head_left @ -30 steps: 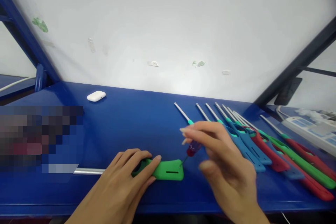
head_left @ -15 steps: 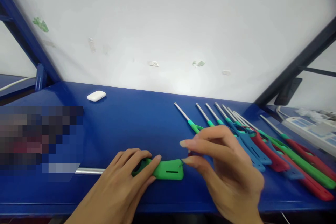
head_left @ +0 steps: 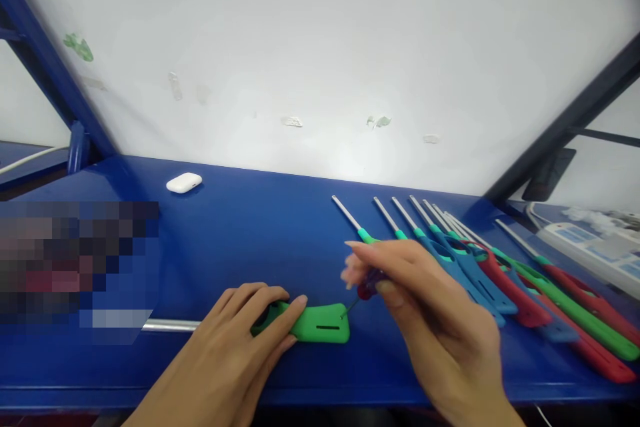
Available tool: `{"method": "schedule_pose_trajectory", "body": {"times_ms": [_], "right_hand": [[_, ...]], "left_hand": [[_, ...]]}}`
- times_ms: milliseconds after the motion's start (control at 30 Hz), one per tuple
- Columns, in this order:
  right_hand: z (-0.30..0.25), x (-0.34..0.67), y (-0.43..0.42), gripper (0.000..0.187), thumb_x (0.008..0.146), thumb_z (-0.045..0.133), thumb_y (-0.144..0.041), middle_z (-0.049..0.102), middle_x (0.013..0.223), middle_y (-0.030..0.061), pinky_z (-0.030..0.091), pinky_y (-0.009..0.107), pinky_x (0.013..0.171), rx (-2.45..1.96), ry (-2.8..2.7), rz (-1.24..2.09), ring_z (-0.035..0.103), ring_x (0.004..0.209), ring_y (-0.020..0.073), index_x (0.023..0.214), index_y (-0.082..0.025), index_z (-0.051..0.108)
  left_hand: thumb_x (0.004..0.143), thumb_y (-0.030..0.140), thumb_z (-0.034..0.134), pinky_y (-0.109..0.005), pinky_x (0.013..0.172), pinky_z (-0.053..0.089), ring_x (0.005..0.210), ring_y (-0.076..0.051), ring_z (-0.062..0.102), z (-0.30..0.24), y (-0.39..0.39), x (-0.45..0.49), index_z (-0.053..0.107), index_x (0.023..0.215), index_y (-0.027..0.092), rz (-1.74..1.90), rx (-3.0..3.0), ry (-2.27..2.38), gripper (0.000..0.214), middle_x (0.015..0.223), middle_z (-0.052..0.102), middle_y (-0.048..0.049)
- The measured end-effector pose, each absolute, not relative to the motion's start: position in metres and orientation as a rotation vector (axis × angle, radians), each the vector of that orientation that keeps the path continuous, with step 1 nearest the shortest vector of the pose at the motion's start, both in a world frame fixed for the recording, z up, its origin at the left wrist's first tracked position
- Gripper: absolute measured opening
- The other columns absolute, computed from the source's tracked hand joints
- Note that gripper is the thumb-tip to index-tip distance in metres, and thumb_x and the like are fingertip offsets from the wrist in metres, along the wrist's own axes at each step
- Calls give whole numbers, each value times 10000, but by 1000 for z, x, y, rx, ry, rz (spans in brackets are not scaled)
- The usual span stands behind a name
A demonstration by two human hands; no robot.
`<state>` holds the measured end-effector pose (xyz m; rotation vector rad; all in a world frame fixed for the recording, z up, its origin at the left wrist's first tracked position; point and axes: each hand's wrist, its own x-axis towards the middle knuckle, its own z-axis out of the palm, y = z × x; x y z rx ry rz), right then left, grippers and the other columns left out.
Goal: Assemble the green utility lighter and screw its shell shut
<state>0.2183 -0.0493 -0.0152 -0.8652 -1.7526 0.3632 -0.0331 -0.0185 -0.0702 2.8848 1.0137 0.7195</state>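
A green long-nosed lighter (head_left: 327, 321) lies flat on the blue table, its metal tube pointing left. My left hand (head_left: 240, 330) is closed over its middle and presses it down, hiding part of the handle and tube. In my right hand (head_left: 435, 320) is a small screwdriver (head_left: 366, 291) with a dark red handle, gripped between thumb and fingers. Its thin shaft slants down to the left, and the tip meets the hole near the right end of the green handle.
Several more lighters, such as a red one (head_left: 580, 283), lie side by side on the right. A white earphone case (head_left: 184, 183) sits at the back left. Behind the table (head_left: 250, 227) stands a white panel (head_left: 310, 47). A blurred-out patch covers the left.
My right hand has turned, its fingers shifting around the screwdriver so that more of the red handle and shaft shows. My left hand and the green lighter stay where they were.
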Motion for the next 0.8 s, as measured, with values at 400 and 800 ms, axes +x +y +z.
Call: {"method": "schedule_pose_trajectory", "body": {"times_ms": [400, 800], "right_hand": [[-16, 218, -51, 486, 1013, 659, -40, 687, 1027, 26, 629, 271, 718, -842, -1704, 250, 692, 889, 163, 1377, -349, 751], [-19, 216, -48, 482, 973, 755, -72, 648, 1029, 17, 618, 258, 726, -895, -1693, 135, 677, 895, 155, 1359, -361, 761]], "left_hand": [[1107, 169, 491, -434, 926, 618, 1128, -276, 642, -71, -18, -34, 553, 1551, 295, 716, 2880, 1003, 465, 1292, 679, -84], [1104, 155, 480, -418, 916, 618, 1107, -269, 646, -69, -19, -34, 548, 1552, 290, 738, 2883, 994, 473, 1268, 687, -81]]}}
